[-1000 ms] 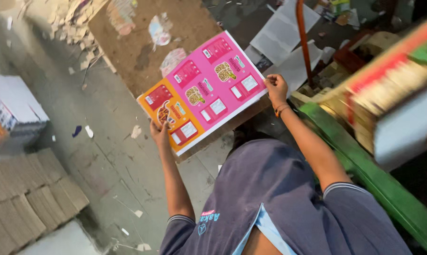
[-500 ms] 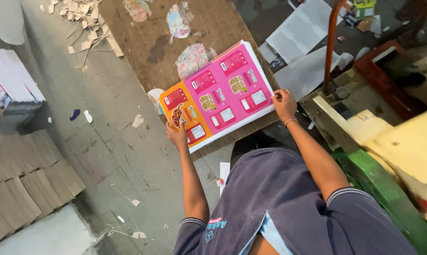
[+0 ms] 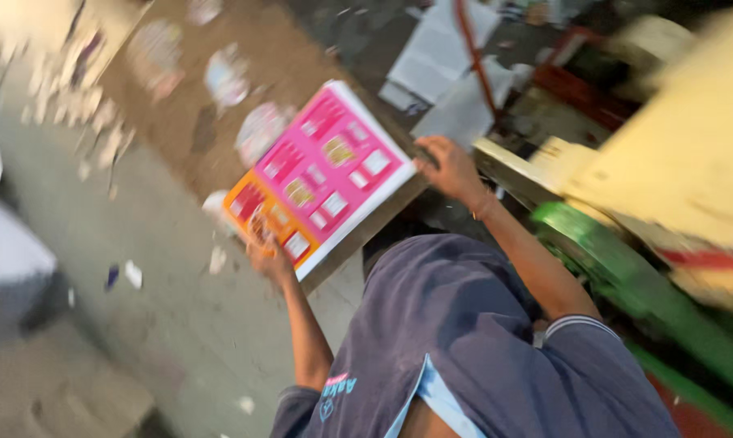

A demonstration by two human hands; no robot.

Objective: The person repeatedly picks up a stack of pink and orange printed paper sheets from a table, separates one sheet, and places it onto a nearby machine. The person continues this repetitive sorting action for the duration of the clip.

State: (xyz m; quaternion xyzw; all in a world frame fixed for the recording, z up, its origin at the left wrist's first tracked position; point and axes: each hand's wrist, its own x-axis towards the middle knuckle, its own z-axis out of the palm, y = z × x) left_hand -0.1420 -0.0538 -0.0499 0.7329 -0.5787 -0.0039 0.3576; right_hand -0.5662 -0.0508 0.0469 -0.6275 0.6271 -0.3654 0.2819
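Frame blurred. Far left: grey concrete floor (image 3: 163, 324), paper scraps scattered. Left hand (image 3: 267, 253) fingers curled, clamping orange lower corner of printed sheet stack (image 3: 322, 182). Stack pink and orange, small panels, held tilted above floor, between both hands. Brown board (image 3: 220, 113) behind stack on floor. Right hand (image 3: 447, 166) closed on stack's upper right edge. Right of arm: green machine frame (image 3: 626, 268), yellowish cardboard pile (image 3: 691, 162) above it.
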